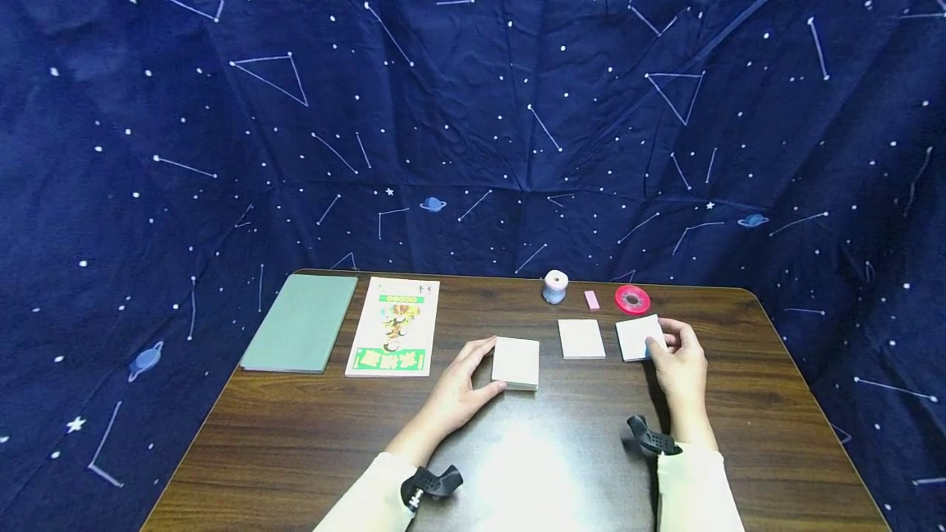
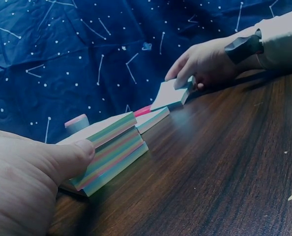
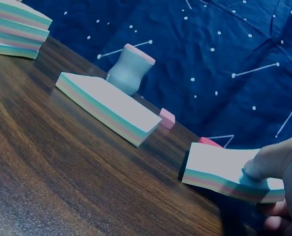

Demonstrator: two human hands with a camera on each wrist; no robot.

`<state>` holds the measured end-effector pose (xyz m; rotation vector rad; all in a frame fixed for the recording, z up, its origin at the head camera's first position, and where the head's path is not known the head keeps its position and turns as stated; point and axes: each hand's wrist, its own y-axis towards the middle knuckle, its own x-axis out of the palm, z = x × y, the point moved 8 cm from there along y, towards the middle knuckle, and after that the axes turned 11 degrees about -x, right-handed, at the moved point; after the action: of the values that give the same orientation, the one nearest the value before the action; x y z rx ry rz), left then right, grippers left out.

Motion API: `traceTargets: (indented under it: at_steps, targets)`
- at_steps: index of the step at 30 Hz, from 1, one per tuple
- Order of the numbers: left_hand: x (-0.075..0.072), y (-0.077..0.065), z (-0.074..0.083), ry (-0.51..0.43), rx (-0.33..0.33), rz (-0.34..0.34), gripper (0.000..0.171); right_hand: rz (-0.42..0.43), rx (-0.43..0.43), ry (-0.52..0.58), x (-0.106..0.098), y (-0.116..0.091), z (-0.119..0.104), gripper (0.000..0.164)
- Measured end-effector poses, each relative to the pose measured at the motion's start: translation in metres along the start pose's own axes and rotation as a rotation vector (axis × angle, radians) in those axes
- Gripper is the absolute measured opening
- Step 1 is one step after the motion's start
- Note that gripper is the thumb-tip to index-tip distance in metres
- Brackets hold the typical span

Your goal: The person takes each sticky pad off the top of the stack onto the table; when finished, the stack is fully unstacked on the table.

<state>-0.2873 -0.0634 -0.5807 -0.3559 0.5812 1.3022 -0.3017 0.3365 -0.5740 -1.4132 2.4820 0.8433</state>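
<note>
Near the table's middle, a stack of square note pads [image 1: 516, 364] with white tops and striped coloured edges is gripped by my left hand [image 1: 454, 391], thumb at the near corner and fingers at the far left corner. The stack's layers sit slightly out of line in the left wrist view. To the right, my right hand [image 1: 681, 372] pinches a single note pad [image 3: 217, 162], thumb on its white top and fingers underneath. That pad is tilted, its near edge raised off the table in the right wrist view. Between the two lies another note pad [image 1: 581, 338], flat on the wood.
Along the back stand a whitish-blue spool-shaped object [image 1: 555, 287], a small pink block [image 1: 592, 300] and a red tape roll [image 1: 632, 299]. On the left lie a green folder [image 1: 301, 323] and a printed booklet [image 1: 394, 327]. A starry blue curtain [image 1: 473, 105] hangs behind the table.
</note>
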Motion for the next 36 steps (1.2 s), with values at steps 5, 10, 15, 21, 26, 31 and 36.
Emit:
traceTargets:
  at_steps: [5, 10, 15, 21, 26, 31, 36]
  targets:
    - [0.000, 0.000, -0.001, -0.003, 0.002, 0.001, 0.076, -0.011, 0.044, -0.104, 0.000, 0.000, 0.004, 0.041]
    - [0.000, 0.001, -0.001, 0.000, -0.005, 0.000, 0.075, -0.021, 0.016, -0.185, 0.001, 0.000, 0.000, 0.041]
    - [-0.001, 0.000, 0.001, 0.004, -0.005, -0.001, 0.077, -0.035, 0.012, -0.201, 0.002, -0.001, -0.005, 0.040]
    - [-0.001, -0.001, 0.003, 0.009, 0.006, 0.005, 0.076, -0.026, 0.055, -0.198, 0.002, -0.001, 0.001, 0.038]
    - [0.000, -0.001, 0.002, 0.001, -0.009, -0.001, 0.076, 0.046, 0.068, -0.166, -0.002, -0.002, -0.001, 0.034]
    - [0.000, -0.001, 0.001, -0.007, -0.009, 0.004, 0.076, 0.137, 0.007, -0.108, -0.002, -0.004, -0.019, 0.029]
    - [-0.001, -0.001, 0.001, -0.004, -0.009, 0.008, 0.076, 0.134, -0.068, -0.069, 0.009, -0.004, -0.036, 0.027]
